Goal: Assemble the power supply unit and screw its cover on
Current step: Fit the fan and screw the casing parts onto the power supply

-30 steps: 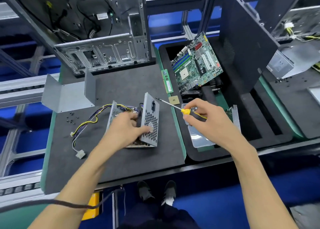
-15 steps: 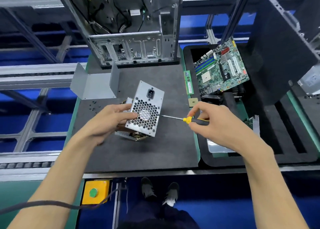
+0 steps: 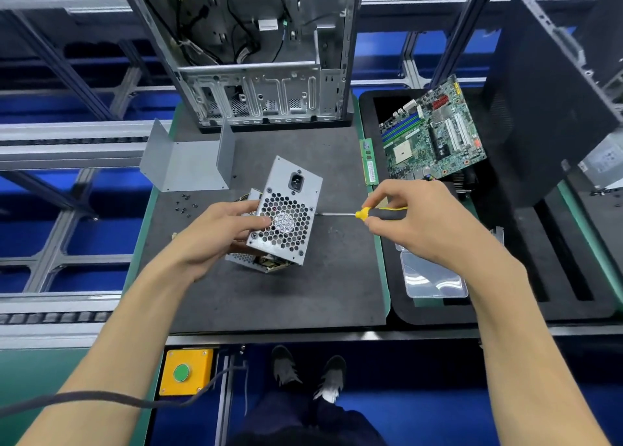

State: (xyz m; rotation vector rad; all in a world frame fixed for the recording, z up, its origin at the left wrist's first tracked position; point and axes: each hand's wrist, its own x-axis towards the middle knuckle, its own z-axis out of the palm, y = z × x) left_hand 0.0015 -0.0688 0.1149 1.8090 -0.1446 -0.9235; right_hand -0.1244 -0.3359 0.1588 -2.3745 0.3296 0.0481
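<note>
The grey power supply unit (image 3: 286, 206) is tipped up on the dark mat (image 3: 303, 287), its honeycomb fan grille and power socket facing me. My left hand (image 3: 222, 230) grips its left side, thumb on the grille. My right hand (image 3: 418, 223) holds a screwdriver (image 3: 367, 213) with a yellow and black handle. Its shaft lies level and the tip touches the unit's right edge. The bent grey metal cover (image 3: 188, 162) stands on the mat behind and to the left. Several small black screws (image 3: 184, 204) lie in front of it.
An open computer case (image 3: 263, 75) stands at the back of the mat. To the right, a black foam tray (image 3: 505, 277) holds a green motherboard (image 3: 435, 135), a memory stick (image 3: 369, 162) and a clear plastic box (image 3: 435, 280). A yellow button box (image 3: 185, 371) hangs below the bench.
My left hand turned the unit so the fan grille faces me. The screwdriver swung down level and its tip reached the unit's right edge. My view shifted left, toward the case.
</note>
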